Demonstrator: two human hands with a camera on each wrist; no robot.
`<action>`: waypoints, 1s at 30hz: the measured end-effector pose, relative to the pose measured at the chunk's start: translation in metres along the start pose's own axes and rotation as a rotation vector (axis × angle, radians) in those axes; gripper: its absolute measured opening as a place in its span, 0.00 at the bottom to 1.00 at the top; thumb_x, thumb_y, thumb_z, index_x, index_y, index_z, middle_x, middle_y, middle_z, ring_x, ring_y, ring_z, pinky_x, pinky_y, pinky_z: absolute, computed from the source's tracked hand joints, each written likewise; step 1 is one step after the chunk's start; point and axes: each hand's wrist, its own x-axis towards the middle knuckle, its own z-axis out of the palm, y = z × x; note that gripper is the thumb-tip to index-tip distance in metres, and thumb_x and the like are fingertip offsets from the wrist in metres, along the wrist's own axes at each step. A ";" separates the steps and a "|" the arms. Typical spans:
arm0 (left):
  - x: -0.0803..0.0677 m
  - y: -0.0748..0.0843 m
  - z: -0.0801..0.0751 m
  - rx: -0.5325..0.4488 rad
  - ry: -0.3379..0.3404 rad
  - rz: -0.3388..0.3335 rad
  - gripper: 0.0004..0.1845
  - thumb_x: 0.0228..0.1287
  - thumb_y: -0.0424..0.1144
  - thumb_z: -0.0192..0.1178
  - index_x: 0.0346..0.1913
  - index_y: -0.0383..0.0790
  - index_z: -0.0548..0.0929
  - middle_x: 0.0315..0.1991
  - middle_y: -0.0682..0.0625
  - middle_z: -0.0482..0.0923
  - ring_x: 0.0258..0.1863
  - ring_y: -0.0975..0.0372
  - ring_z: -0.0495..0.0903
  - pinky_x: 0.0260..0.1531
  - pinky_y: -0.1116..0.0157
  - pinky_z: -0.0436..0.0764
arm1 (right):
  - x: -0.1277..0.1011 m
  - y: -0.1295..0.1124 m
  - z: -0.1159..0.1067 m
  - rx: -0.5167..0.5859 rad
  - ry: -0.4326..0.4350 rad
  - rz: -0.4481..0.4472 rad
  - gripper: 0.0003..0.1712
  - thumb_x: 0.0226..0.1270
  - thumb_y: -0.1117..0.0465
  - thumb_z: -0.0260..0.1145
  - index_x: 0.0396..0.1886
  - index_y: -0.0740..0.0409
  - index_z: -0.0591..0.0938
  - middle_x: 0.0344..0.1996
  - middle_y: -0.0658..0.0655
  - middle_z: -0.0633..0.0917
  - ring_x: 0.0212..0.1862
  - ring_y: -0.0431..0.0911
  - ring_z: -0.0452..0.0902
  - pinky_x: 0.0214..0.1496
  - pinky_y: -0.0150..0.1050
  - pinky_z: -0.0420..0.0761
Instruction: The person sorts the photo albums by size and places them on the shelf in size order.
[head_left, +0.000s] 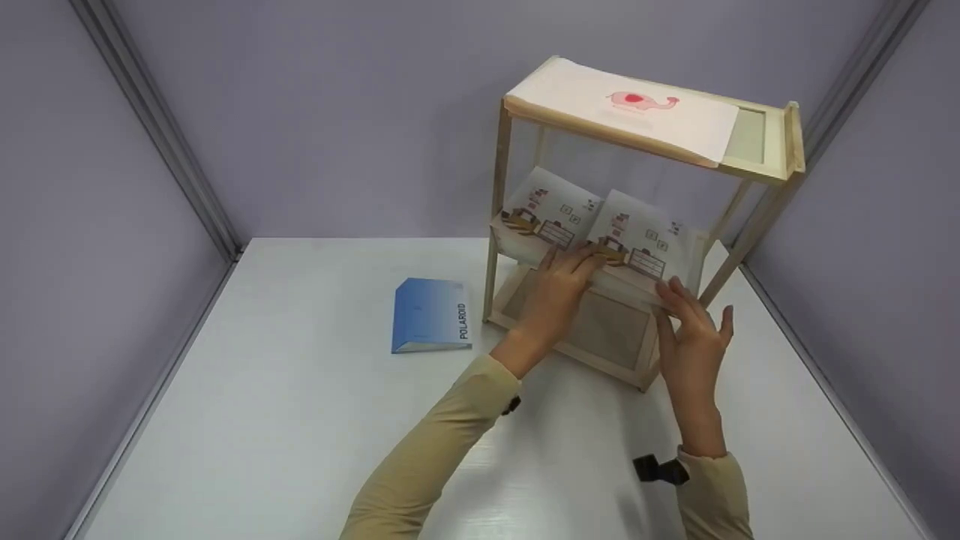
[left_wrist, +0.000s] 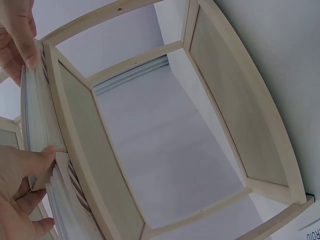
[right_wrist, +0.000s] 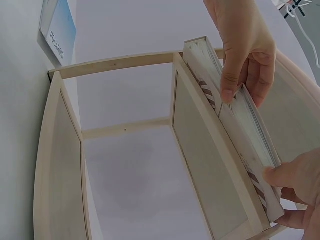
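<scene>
Two matching white books, the left book and the right book, lie side by side on the middle shelf of a wooden rack. Their covers carry yellow-brown and red drawings. My left hand pinches the right book at its near left corner, beside the seam between the books. At the near right corner, my right hand holds the same book. In the right wrist view, thumbs press the page edge of the right book, with fingers around its other cover.
A white sheet-like book with a pink elephant covers most of the rack's top shelf. The bottom shelf panel shows below the hands. Left of the rack, a blue-and-white book marked POLAROID sits on the white table.
</scene>
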 end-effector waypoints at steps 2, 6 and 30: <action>0.000 0.000 0.000 0.004 0.001 0.001 0.22 0.56 0.34 0.64 0.55 0.46 0.76 0.59 0.54 0.72 0.63 0.63 0.67 0.66 0.57 0.62 | 0.000 0.000 0.000 0.000 0.001 0.003 0.21 0.55 0.70 0.67 0.50 0.55 0.82 0.55 0.55 0.80 0.53 0.56 0.77 0.71 0.57 0.42; 0.000 0.000 0.001 0.007 0.000 0.002 0.21 0.57 0.34 0.62 0.56 0.46 0.76 0.60 0.54 0.72 0.63 0.62 0.67 0.66 0.56 0.61 | 0.000 -0.001 0.000 -0.005 0.001 0.006 0.21 0.57 0.70 0.67 0.51 0.55 0.81 0.55 0.54 0.79 0.54 0.56 0.76 0.71 0.56 0.41; -0.011 -0.005 0.008 0.006 0.005 0.042 0.25 0.63 0.37 0.59 0.64 0.44 0.70 0.68 0.50 0.63 0.68 0.59 0.61 0.67 0.49 0.55 | -0.005 -0.003 0.005 -0.013 -0.014 0.002 0.26 0.58 0.66 0.67 0.59 0.54 0.76 0.60 0.58 0.74 0.60 0.58 0.70 0.69 0.62 0.46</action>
